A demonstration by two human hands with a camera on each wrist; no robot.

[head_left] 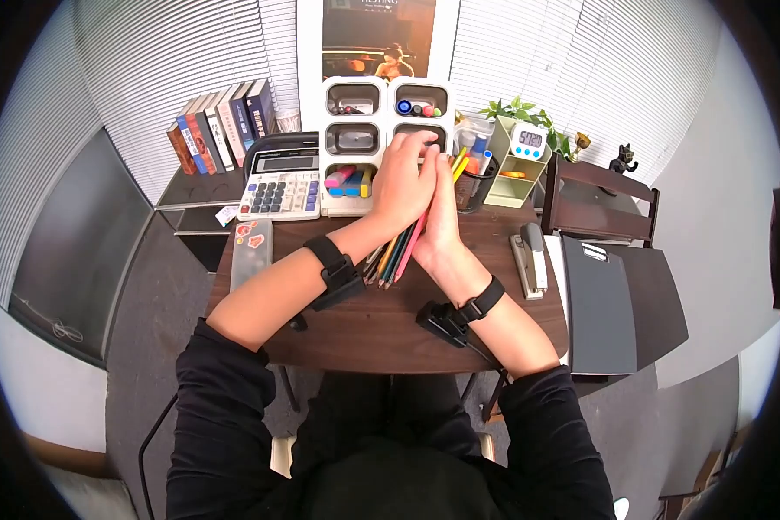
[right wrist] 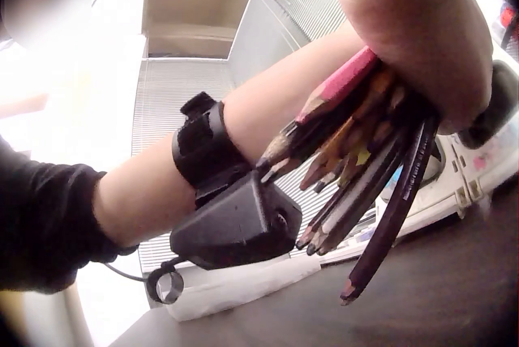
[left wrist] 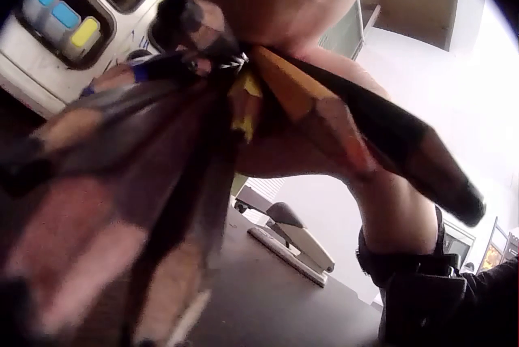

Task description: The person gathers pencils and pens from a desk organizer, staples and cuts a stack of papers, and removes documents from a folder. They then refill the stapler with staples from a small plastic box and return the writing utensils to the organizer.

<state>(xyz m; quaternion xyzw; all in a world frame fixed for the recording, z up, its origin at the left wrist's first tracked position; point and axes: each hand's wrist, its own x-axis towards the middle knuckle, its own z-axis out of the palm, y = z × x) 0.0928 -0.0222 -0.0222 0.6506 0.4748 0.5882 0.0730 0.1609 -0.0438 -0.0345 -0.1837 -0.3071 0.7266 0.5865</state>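
Observation:
In the head view, my left hand and my right hand come together in front of the white organizer, palms facing each other. Between them they hold a bundle of coloured pencils, the sharpened tips pointing down and toward me. My left fingers lie bent over the upright right fingers. Close up in the left wrist view, several pencils fan out from under the hands. The right wrist view also shows the pencils sticking out below my palm, a pink one on top. Their upper ends are hidden by the hands.
Highlighters fill the organizer's lower left compartment. Right of the organizer stand a dark pen cup and a green holder with a timer. A stapler lies at the right, a calculator and a stickered case at the left.

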